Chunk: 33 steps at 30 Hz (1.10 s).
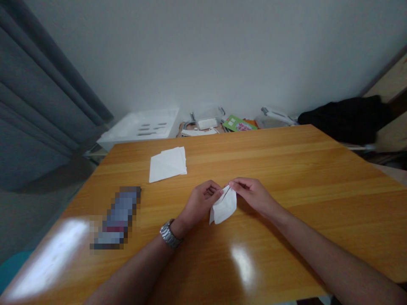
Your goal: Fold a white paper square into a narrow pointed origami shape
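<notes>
A small white paper sheet (pixel 225 208), creased or folded, hangs between my two hands above the wooden table. My left hand (pixel 203 201), with a metal watch on its wrist, pinches the paper's upper left edge between thumb and fingers. At the upper right corner of the same paper, the thumb and fingertips of my right hand (pixel 249 192) are closed on it. A stack of white paper sheets (pixel 168 164) lies on the table, beyond my left hand.
A pixelated phone-like object (pixel 117 218) lies on the left of the wooden table (pixel 286 169). Behind the far edge are a white tray (pixel 143 125), a green booklet (pixel 238 123), clear containers and a black cloth (pixel 346 118). A grey curtain hangs at left.
</notes>
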Motion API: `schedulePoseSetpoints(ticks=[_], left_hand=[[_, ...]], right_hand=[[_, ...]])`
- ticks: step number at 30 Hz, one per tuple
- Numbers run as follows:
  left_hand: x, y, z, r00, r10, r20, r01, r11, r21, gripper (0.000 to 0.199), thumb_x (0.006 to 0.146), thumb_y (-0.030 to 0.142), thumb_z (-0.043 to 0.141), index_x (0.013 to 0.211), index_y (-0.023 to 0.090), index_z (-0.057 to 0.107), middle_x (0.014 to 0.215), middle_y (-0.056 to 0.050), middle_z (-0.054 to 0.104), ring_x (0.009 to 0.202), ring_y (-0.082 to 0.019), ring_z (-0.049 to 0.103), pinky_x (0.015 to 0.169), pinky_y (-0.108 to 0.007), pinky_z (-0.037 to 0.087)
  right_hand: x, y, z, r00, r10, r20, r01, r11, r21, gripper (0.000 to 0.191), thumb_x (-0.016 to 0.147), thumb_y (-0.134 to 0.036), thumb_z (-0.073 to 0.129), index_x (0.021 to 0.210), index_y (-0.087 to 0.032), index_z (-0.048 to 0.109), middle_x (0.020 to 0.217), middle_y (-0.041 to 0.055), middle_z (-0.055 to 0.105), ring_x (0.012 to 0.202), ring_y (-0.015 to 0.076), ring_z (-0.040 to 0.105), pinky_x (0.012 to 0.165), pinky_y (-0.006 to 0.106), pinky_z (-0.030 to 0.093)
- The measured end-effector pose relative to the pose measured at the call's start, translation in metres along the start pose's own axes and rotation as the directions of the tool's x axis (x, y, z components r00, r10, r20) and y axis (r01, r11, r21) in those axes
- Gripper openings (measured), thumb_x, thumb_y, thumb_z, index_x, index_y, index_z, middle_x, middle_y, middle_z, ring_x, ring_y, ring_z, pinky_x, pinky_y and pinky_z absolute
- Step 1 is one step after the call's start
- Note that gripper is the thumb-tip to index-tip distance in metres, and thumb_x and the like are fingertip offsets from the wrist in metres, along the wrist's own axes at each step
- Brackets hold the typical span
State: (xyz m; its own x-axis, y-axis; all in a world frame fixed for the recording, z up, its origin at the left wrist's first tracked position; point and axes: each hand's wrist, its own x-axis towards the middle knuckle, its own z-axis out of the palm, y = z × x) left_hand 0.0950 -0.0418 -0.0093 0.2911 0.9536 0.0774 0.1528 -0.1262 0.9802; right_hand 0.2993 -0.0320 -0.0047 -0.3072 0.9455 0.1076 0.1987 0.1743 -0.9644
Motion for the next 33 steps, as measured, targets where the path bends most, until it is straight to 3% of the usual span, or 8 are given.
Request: schedulePoseSetpoints(ticks=[7, 14, 21, 33], left_hand=[[0.000, 0.004, -0.002, 1.000, -0.001, 0.024, 0.000, 0.999, 0.036, 0.030, 0.088, 0.044, 0.068, 0.084, 0.014, 0.066, 0.077, -0.003, 0.067, 0.068, -0.013, 0.059, 0.063, -0.022, 0.046], [0.000, 0.002, -0.003, 0.999, -0.020, 0.046, 0.019, 1.000, 0.022, 0.028, 0.088, 0.041, 0.069, 0.084, 0.014, 0.067, 0.076, -0.003, 0.067, 0.067, -0.013, 0.059, 0.061, -0.021, 0.045], [-0.001, 0.002, -0.004, 0.996, -0.010, 0.090, 0.007, 0.999, 0.033, 0.026, 0.088, 0.039, 0.068, 0.083, 0.014, 0.067, 0.075, -0.002, 0.067, 0.068, -0.013, 0.059, 0.061, -0.021, 0.046], [0.001, -0.006, -0.004, 0.998, -0.004, 0.058, 0.001, 0.998, 0.056, 0.028, 0.089, 0.042, 0.068, 0.092, 0.014, 0.069, 0.084, -0.005, 0.072, 0.076, -0.015, 0.066, 0.068, -0.024, 0.051]], right_hand=[[0.000, 0.002, 0.002, 1.000, 0.003, -0.003, -0.003, 1.000, -0.013, 0.031, 0.095, -0.044, 0.055, 0.087, -0.020, 0.070, 0.086, 0.0039, 0.072, 0.083, 0.0202, 0.065, 0.077, 0.031, 0.048], [-0.001, 0.003, 0.002, 0.998, 0.020, 0.052, -0.023, 0.998, 0.052, 0.026, 0.088, -0.045, 0.067, 0.088, -0.019, 0.070, 0.086, 0.0049, 0.072, 0.080, 0.0196, 0.065, 0.075, 0.030, 0.049], [-0.003, 0.006, 0.002, 0.996, 0.022, 0.084, -0.018, 0.999, -0.043, 0.027, 0.086, -0.045, 0.070, 0.089, -0.018, 0.071, 0.082, 0.0044, 0.071, 0.073, 0.0185, 0.062, 0.067, 0.029, 0.047], [0.003, 0.017, 0.000, 0.998, 0.052, 0.029, -0.053, 0.998, 0.025, 0.028, 0.085, -0.045, 0.071, 0.086, -0.017, 0.072, 0.085, 0.0060, 0.074, 0.077, 0.0197, 0.066, 0.072, 0.031, 0.049]])
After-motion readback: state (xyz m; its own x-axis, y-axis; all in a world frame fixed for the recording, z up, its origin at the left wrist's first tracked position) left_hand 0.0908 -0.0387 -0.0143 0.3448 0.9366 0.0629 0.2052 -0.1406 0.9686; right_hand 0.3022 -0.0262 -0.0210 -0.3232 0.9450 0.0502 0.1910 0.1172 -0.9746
